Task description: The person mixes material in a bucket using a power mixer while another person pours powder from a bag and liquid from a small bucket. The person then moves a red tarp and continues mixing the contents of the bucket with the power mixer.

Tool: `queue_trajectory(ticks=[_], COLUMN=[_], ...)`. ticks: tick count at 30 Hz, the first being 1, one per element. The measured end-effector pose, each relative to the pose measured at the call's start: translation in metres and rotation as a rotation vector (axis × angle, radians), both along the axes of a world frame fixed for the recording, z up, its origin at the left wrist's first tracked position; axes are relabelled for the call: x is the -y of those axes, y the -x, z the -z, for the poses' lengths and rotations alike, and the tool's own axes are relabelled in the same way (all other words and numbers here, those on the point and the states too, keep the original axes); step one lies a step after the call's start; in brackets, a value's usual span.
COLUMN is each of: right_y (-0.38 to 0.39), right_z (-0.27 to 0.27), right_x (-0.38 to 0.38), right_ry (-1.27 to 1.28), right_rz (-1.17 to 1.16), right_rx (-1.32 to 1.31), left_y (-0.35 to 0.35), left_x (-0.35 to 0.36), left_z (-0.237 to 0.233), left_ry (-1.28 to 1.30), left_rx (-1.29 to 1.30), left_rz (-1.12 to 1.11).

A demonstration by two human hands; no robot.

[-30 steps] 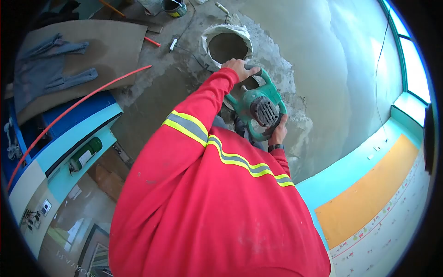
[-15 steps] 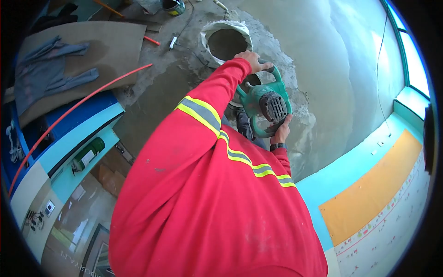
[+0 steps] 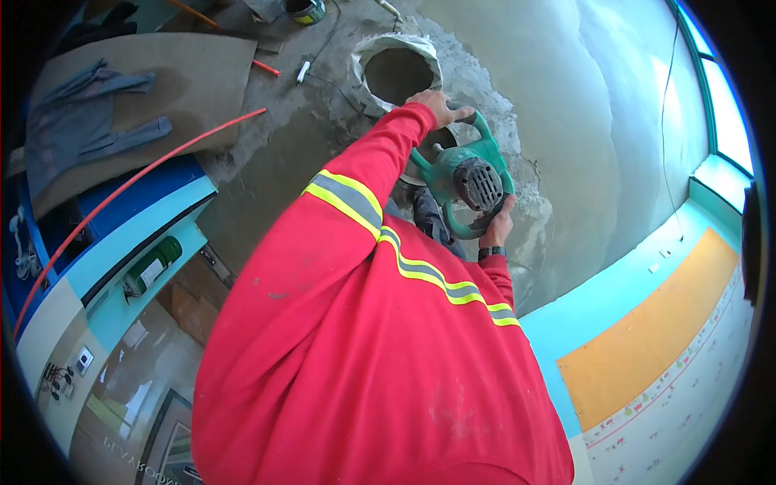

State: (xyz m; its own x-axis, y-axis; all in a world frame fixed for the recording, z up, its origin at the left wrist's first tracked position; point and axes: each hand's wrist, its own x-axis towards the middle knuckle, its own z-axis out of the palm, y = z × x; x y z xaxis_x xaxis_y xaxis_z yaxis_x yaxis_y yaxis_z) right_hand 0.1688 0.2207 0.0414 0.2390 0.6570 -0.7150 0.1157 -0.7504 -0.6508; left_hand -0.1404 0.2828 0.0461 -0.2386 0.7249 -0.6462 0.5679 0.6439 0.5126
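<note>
A green power mixer (image 3: 473,179) with a looped two-handled frame and a dark vented motor cap is held between my hands. My left hand (image 3: 436,107) is closed around the upper grip, with its sleeve reaching across from the left. My right hand (image 3: 498,222), a dark watch at its wrist, wraps the lower grip. Below the mixer a round bucket (image 3: 440,144) shows in part; the mixer's lower end is hidden. Beside my left hand stands an open white sack (image 3: 435,50) with grey material inside.
Wet-looking grey screed (image 3: 582,145) covers the floor to the right. At left lie a brown board (image 3: 206,73) with a grey garment (image 3: 89,121), and a red hose (image 3: 162,166). A cable with a white connector (image 3: 303,73) and a paint can (image 3: 305,11) are at the top.
The mixer and both my hands have shifted very slightly, the right hand a little to the right and up. Both grips are kept.
</note>
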Motion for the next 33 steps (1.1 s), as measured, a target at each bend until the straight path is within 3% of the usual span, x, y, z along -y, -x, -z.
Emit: queue_trajectory(ticks=[6, 9, 15, 33], right_y=[-0.012, -0.019, -0.038, -0.051], right_z=[-0.004, -0.001, -0.003, -0.002], right_x=[-0.006, -0.008, 0.01, 0.034], right_ry=[0.013, 0.021, 0.025, 0.058], right_rz=[-0.026, -0.018, 0.165, 0.408], right_rx=[0.011, 0.033, -0.073, -0.242], left_y=[-0.008, -0.022, -0.053, -0.108], left_x=[0.006, -0.001, -0.042, -0.105], left_z=[-0.008, 0.016, 0.014, 0.028], left_ry=[0.005, -0.005, 0.0, -0.028], left_rx=[0.058, 0.086, 0.066, 0.005], left_rz=[-0.039, 0.0, 0.215, 0.493])
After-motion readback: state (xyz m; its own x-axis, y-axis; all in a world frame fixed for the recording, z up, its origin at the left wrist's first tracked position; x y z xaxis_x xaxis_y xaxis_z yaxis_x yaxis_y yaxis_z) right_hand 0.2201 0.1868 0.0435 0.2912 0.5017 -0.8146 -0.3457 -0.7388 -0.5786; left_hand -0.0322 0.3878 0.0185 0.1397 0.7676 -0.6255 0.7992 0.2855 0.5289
